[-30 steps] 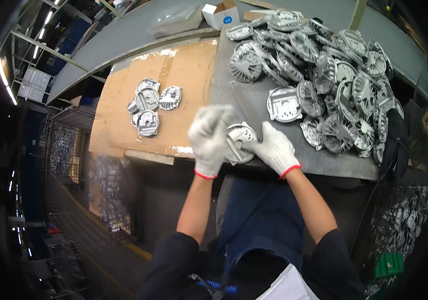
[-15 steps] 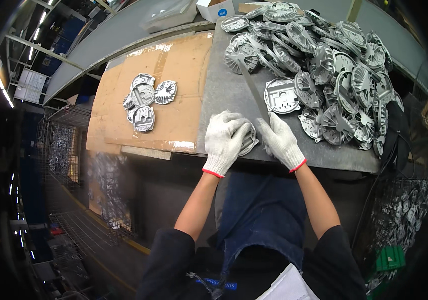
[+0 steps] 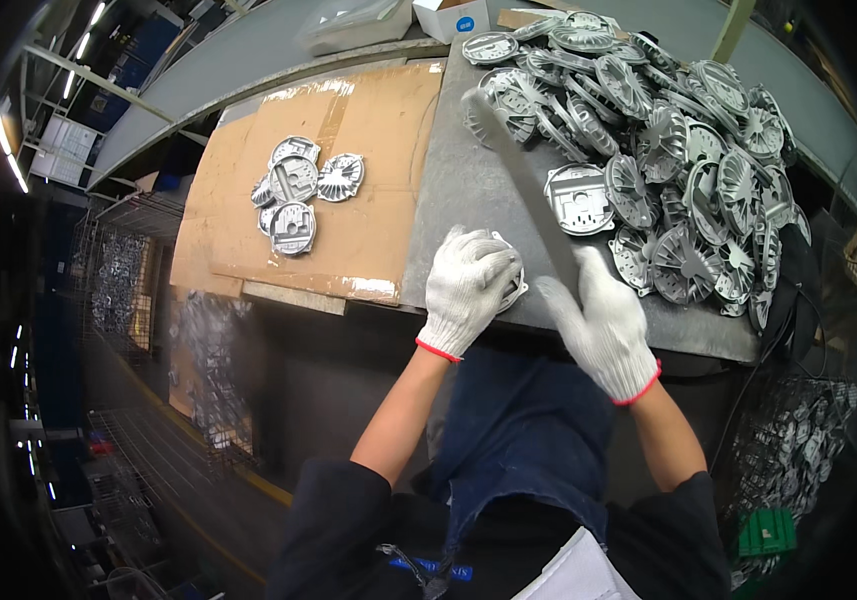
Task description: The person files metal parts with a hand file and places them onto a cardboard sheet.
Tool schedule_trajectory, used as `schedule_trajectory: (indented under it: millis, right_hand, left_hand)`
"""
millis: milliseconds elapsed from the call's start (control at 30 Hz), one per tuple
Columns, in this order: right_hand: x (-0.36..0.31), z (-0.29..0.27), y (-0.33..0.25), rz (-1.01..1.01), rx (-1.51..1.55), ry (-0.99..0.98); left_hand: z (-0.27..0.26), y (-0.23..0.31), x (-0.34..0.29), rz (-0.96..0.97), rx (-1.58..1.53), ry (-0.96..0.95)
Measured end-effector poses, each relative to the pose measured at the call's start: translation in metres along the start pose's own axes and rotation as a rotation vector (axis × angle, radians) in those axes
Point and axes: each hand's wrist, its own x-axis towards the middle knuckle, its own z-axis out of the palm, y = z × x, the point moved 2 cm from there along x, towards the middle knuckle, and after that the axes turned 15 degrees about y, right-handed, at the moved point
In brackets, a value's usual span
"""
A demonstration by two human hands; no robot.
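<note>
My left hand [image 3: 470, 280], in a white knit glove with a red cuff, is closed on a round grey metal casting [image 3: 514, 288] at the table's front edge. Most of that casting is hidden under the glove. My right hand [image 3: 603, 325], gloved the same way, grips the near end of a long flat file [image 3: 528, 185], smeared by motion. The file slants up and to the left, its far end near the heap. Behind the right hand another round casting [image 3: 580, 198] lies flat, its recessed side up.
A large heap of castings [image 3: 663, 140] covers the table's right side. On the left, several castings [image 3: 293, 178] lie on flat cardboard [image 3: 378, 180]. A clear plastic bin [image 3: 358, 25] and white box [image 3: 448, 18] stand behind. Wire cages [image 3: 118, 290] and a green crate [image 3: 766, 532] are below.
My right hand has shifted right and nearer to me, with the file moving along. My left hand keeps the casting, which is tilted up more now. The view has shifted slightly.
</note>
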Motion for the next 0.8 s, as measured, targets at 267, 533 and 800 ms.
schedule_trajectory:
  millis: [267,533,800]
  right_hand:
    - [-0.029,-0.009,0.015,-0.165,-0.495,-0.243]
    - [-0.007,0.005,0.009,0.093,-0.300,-0.164]
    - [0.026,0.067,0.026,0.385,-0.080,-0.427]
  left_hand:
    - [0.003,-0.002,0.005,0.033,0.023,-0.034]
    - [0.000,0.004,0.005,-0.068,-0.052,-0.056]
    - [-0.006,0.007,0.008,-0.029,-0.011,-0.054]
